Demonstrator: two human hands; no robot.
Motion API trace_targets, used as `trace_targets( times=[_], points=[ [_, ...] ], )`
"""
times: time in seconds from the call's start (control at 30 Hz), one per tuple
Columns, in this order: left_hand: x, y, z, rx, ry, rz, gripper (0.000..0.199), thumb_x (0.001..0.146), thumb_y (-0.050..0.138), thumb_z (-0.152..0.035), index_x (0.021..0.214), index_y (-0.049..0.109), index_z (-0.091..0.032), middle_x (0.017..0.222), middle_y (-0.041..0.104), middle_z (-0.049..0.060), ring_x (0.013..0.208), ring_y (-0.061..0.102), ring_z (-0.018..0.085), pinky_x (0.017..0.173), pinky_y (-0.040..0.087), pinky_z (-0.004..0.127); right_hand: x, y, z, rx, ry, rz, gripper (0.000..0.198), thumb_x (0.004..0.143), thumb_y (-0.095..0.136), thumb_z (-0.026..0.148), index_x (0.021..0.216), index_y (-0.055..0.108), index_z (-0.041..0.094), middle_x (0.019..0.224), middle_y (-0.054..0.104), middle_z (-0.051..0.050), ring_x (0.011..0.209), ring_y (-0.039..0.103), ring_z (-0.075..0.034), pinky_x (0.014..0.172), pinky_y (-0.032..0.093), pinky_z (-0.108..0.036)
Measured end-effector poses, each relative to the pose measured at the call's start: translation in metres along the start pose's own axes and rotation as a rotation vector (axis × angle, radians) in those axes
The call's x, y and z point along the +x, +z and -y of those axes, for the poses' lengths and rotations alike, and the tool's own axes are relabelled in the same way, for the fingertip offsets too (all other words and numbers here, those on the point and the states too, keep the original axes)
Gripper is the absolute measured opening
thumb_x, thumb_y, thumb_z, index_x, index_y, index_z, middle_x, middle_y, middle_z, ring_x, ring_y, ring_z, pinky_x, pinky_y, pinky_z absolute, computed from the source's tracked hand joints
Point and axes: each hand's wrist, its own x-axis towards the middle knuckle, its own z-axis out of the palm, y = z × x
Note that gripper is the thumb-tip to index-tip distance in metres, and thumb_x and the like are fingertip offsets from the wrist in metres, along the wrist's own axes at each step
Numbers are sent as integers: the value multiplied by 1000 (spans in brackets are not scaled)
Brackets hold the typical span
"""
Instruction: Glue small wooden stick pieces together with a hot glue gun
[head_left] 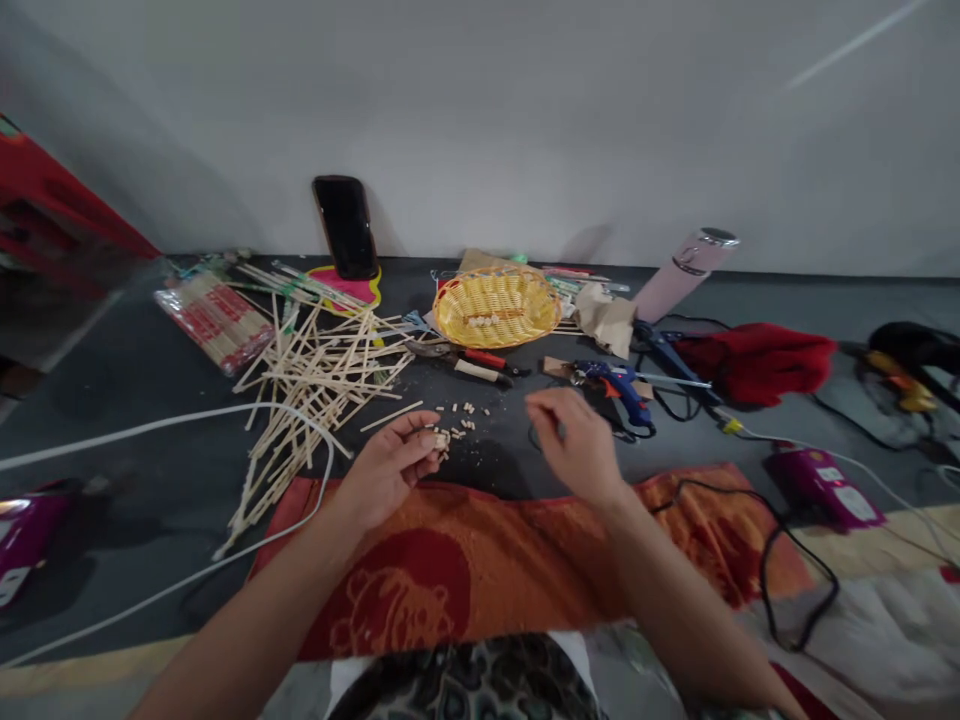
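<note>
My left hand point(401, 458) is closed, thumb against fingers, on a few short cut pieces of wooden stick just above the table. More cut stick pieces point(466, 425) lie scattered on the dark surface beside its fingertips. Off to the right, my right hand point(574, 440) hovers over the table with its fingers curled together; whatever they may hold is hidden. Beyond both hands lie pliers point(486, 372) with one red and one pale grip. A yellow woven basket point(529, 310) stands behind them, with small pale pieces and a brown strip inside.
Loose wooden sticks point(315, 375) are heaped at left, by a packaged bundle point(217, 322). A phone point(346, 225) leans on the wall. At right are a blue glue gun point(621, 385), a pink flask point(686, 270) and red cloth point(765, 362). An orange towel point(525, 560) covers the front edge.
</note>
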Motion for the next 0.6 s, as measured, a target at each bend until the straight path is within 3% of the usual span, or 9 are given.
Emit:
trace_targets(
  times=[0.13, 0.27, 0.33, 0.43, 0.5, 0.6],
  points=[
    [0, -1, -5, -28, 20, -1, 23, 74, 71, -16, 94, 61, -15, 73, 63, 0, 62, 59, 6, 60, 49, 15, 4, -48, -70, -384, 287, -43, 26, 89, 50, 34, 108, 59, 18, 99, 66, -10, 91, 62, -24, 80, 47, -35],
    [1, -2, -5, -54, 20, 9, 21, 72, 72, -18, 91, 62, -15, 73, 63, 1, 61, 58, 6, 60, 50, 15, -3, -63, -128, -616, 611, 124, 40, 87, 48, 49, 101, 62, 15, 93, 68, -15, 87, 63, -29, 71, 44, -35],
    [2, -2, -5, -55, 18, 14, 21, 72, 73, -18, 90, 62, -15, 73, 63, 1, 61, 58, 6, 59, 50, 16, -5, -60, -140, -604, 701, 195, 44, 87, 43, 54, 94, 65, 16, 87, 69, -13, 82, 63, -27, 67, 41, -32],
    [3, -3, -5, -69, 29, 20, 22, 72, 73, -18, 91, 63, -15, 73, 63, 1, 62, 58, 6, 60, 50, 16, -7, -57, -144, -522, 723, 209, 48, 85, 42, 58, 79, 66, 17, 72, 65, -10, 70, 60, -22, 59, 36, -29],
    [3, -2, -6, -74, 29, 24, 22, 72, 73, -17, 92, 63, -15, 73, 63, 1, 62, 58, 6, 60, 50, 16, -7, -60, -139, -403, 708, 135, 50, 83, 45, 61, 68, 62, 16, 60, 58, -5, 58, 53, -18, 53, 31, -27],
    [3, -2, -6, -57, 12, 24, 23, 73, 73, -17, 93, 63, -14, 75, 63, 1, 62, 57, 6, 61, 50, 16, -7, -69, -120, -28, 686, -73, 44, 83, 50, 59, 68, 57, 18, 53, 47, 2, 49, 43, -12, 47, 28, -25]
  ],
)
